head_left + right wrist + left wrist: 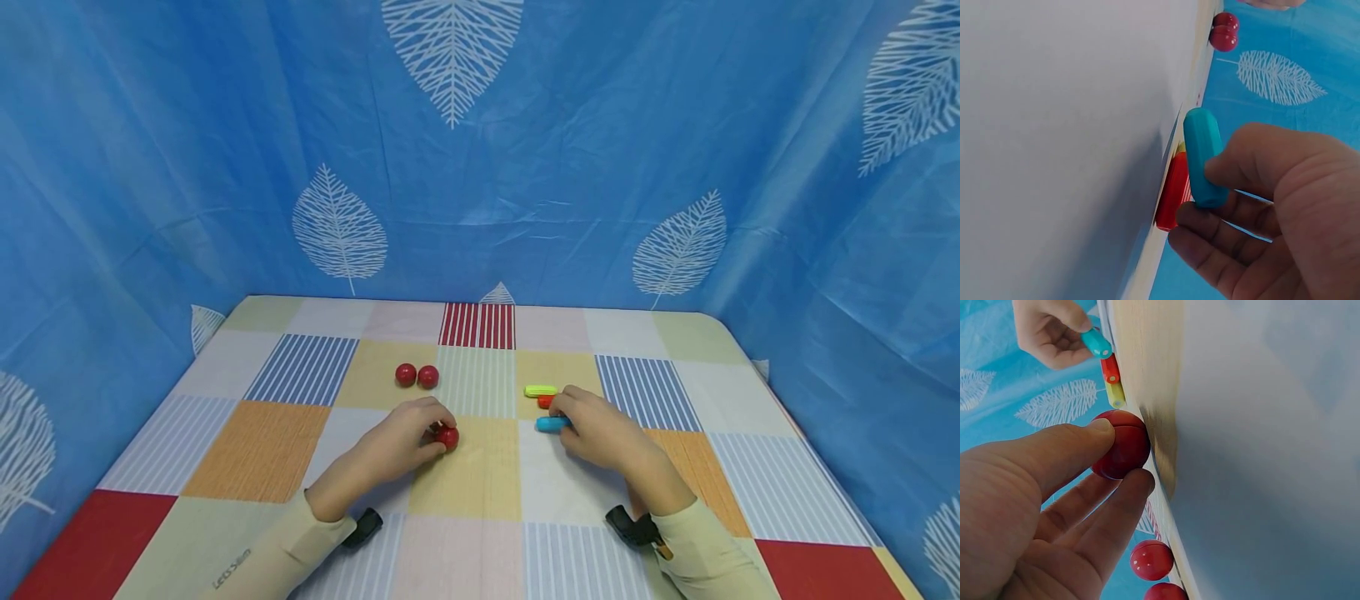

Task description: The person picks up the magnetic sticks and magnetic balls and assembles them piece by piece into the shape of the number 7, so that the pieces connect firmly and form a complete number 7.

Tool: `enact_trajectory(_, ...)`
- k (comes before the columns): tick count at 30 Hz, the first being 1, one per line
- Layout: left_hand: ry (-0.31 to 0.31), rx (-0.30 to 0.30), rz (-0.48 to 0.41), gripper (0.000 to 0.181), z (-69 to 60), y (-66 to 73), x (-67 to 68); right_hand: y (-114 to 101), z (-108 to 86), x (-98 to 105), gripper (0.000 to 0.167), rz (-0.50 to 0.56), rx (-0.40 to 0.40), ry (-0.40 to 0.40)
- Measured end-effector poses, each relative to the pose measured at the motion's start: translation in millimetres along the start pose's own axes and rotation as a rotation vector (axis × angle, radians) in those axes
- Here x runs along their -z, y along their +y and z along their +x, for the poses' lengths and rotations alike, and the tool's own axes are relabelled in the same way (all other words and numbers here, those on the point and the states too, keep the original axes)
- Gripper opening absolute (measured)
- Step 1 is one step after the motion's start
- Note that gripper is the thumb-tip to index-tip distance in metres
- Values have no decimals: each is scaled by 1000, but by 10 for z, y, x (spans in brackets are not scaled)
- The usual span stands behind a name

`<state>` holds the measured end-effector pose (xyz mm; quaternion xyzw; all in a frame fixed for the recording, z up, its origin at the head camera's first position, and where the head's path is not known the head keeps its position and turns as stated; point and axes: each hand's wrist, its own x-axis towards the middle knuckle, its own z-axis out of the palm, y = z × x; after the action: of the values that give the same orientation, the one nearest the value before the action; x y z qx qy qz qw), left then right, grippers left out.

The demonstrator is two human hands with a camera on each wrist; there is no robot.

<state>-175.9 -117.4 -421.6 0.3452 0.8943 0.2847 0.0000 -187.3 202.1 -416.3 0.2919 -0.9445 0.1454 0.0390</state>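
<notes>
Head view: within table edges [555, 313], perhaps against rolling, a red ball [448, 439] is pinched by left hand [401, 437], blue stick [551, 424] by right hand [609, 432].

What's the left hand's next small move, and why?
Probably left hand carries its red ball toward the other two balls: it already pinches the ball between thumb and fingers, and those two sit side by side farther up, apart from it.

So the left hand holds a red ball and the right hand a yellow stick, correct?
The stick's colour is wrong: the right wrist view shows the right hand holding a blue stick. The left hand does hold a red ball.
</notes>
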Motion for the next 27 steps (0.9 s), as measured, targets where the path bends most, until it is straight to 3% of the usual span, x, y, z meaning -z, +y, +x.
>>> enact_trajectory(16, 6, -3, 19, 23, -1, 3, 0, -6, 32, 14, 18, 112, 68, 152)
enact_trajectory(27, 7, -8, 19, 23, 2, -4, -3, -33, 34, 21, 17, 153, 45, 156)
